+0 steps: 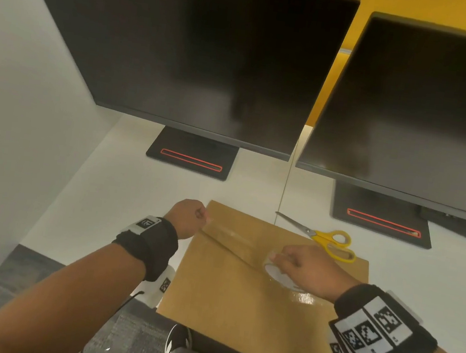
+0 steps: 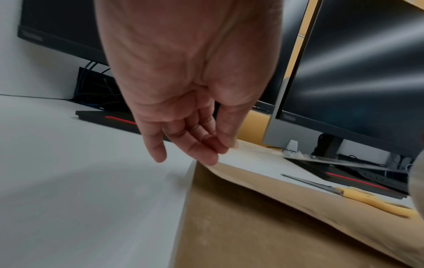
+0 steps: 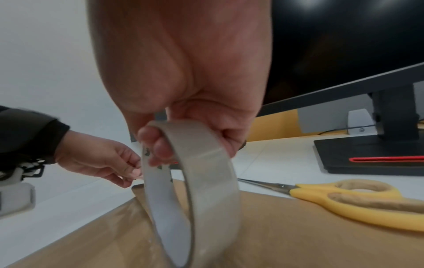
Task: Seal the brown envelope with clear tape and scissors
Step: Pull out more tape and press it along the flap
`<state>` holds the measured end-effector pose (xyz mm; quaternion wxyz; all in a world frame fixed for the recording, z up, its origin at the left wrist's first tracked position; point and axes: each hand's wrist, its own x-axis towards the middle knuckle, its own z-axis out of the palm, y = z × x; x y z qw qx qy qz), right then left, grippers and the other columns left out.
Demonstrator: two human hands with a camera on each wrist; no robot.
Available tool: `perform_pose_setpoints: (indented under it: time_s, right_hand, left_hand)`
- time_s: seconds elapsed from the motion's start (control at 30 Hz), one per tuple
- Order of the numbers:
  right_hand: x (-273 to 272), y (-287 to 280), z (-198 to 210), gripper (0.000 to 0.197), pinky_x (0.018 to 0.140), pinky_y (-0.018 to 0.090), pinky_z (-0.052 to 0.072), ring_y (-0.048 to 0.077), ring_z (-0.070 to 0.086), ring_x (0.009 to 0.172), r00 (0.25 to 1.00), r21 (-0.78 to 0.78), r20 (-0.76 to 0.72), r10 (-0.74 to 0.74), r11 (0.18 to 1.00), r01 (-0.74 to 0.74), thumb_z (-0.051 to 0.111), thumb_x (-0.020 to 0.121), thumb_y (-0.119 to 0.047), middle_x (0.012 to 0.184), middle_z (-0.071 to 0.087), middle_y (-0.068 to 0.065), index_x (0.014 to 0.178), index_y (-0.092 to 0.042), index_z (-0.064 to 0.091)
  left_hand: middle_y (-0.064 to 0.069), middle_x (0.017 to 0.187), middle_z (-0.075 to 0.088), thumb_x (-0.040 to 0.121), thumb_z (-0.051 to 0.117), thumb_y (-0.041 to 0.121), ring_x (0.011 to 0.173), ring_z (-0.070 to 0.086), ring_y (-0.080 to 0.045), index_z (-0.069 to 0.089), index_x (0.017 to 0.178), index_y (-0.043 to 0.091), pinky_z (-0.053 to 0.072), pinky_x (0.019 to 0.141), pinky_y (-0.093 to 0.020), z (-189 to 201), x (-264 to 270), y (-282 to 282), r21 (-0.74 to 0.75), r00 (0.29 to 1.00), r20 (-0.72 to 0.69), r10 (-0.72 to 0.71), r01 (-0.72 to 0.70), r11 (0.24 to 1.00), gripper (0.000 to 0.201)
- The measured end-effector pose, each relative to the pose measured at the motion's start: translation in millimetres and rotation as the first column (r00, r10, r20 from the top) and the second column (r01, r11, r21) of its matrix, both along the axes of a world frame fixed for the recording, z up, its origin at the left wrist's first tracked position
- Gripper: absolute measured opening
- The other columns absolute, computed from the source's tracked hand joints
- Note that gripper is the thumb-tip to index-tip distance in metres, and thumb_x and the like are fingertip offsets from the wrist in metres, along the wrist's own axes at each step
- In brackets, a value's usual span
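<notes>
Head view: a brown envelope (image 1: pixel 255 292) is laid on the white desk (image 1: pixel 103 203), with yellow-handled scissors (image 1: pixel 327 240) at its far edge. A stretched tape strip (image 1: pixel 233 235) is pinched by the left hand (image 1: pixel 187 217); the clear tape roll (image 1: pixel 278 274) is gripped by the right hand (image 1: pixel 305 270).

Left wrist view: the strip's end is pinched between thumb and fingertips (image 2: pixel 206 154) at the envelope's corner.

Right wrist view: the roll is held upright, fingers curled through its core.

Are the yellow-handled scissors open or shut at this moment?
Shut. The yellow-handled scissors lie untouched at the brown paper envelope's far edge, blades together in one point; both hands are on the tape.
</notes>
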<state>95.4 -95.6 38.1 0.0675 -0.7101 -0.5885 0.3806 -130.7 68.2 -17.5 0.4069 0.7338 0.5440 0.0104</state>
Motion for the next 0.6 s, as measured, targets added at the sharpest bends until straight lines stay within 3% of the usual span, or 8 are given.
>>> perform_pose_setpoints:
  time_s: [0.1,0.17,0.23,0.3,0.43,0.53,0.6]
  right_hand:
    - [-6,2,-8,0.04,0.059,0.03,0.034,0.018,0.05,0.067,0.992,-0.042,0.113,0.054,0.998,-0.049,0.04,0.097,-0.046,0.066,0.049,-0.002,0.07,-0.017,0.048]
    - [-10,3,-10,0.031,0.059,0.032,0.035,0.018,0.051,0.067,0.992,-0.037,0.112,0.065,0.997,-0.061,0.039,0.097,-0.045,0.068,0.051,-0.002,0.096,-0.016,0.049]
    - [-13,4,-8,0.028,0.06,0.03,0.038,0.013,0.048,0.06,0.994,-0.021,0.067,0.09,0.996,-0.089,0.038,0.098,-0.045,0.064,0.049,-0.004,0.112,-0.022,0.038]
    - [-15,6,-8,0.024,0.061,0.033,0.039,0.015,0.049,0.061,0.987,-0.007,0.073,0.143,0.99,-0.142,0.037,0.098,-0.045,0.064,0.05,-0.003,0.113,-0.025,0.039]
    - [-21,12,-18,0.025,0.062,0.033,0.034,0.02,0.05,0.074,0.968,-0.018,0.129,0.217,0.976,-0.216,0.034,0.1,-0.042,0.077,0.054,0.0,0.101,-0.02,0.047]
    - [-25,16,-24,0.026,0.062,0.032,0.033,0.021,0.05,0.074,0.964,-0.03,0.138,0.226,0.974,-0.224,0.034,0.1,-0.041,0.073,0.051,-0.003,0.099,-0.02,0.048]
    - [-25,18,-25,0.029,0.064,0.033,0.038,0.023,0.055,0.078,0.968,-0.038,0.126,0.218,0.976,-0.215,0.036,0.1,-0.041,0.08,0.058,0.001,0.103,-0.018,0.052]
  left_hand:
    - [-0.001,0.099,0.063,0.09,0.057,0.012,0.092,0.057,-0.017,0.054,0.072,0.023,0.046,0.083,-0.026,-9,3,-2,-0.021,1.0,-0.014,-0.002,0.002,1.0,0.02]
    - [-0.001,0.102,0.064,0.09,0.055,0.011,0.096,0.059,-0.018,0.054,0.073,0.022,0.044,0.081,-0.024,-14,3,-4,-0.029,0.999,-0.04,0.007,-0.008,1.0,0.02]
    - [-0.004,0.106,0.066,0.091,0.054,0.013,0.097,0.059,-0.02,0.057,0.08,0.016,0.046,0.084,-0.027,-17,3,-4,-0.037,0.996,-0.088,-0.004,0.001,0.999,0.012]
    - [-0.007,0.107,0.067,0.091,0.053,0.014,0.1,0.061,-0.023,0.059,0.083,0.014,0.049,0.088,-0.032,-20,4,-5,-0.044,0.992,-0.124,-0.017,0.012,0.999,0.01]
    - [-0.006,0.11,0.066,0.09,0.052,0.006,0.106,0.06,-0.024,0.053,0.073,0.019,0.049,0.092,-0.033,-20,7,-6,-0.049,0.99,-0.143,-0.017,0.01,0.999,0.022]
    - [-0.009,0.111,0.067,0.09,0.05,0.007,0.106,0.06,-0.025,0.055,0.08,0.014,0.049,0.094,-0.036,-22,7,-4,-0.051,0.988,-0.154,-0.023,0.015,0.999,0.014]
    - [-0.009,0.11,0.067,0.09,0.05,0.008,0.105,0.061,-0.025,0.056,0.084,0.013,0.05,0.093,-0.037,-25,5,-4,-0.045,0.987,-0.161,-0.026,0.019,0.999,0.01]
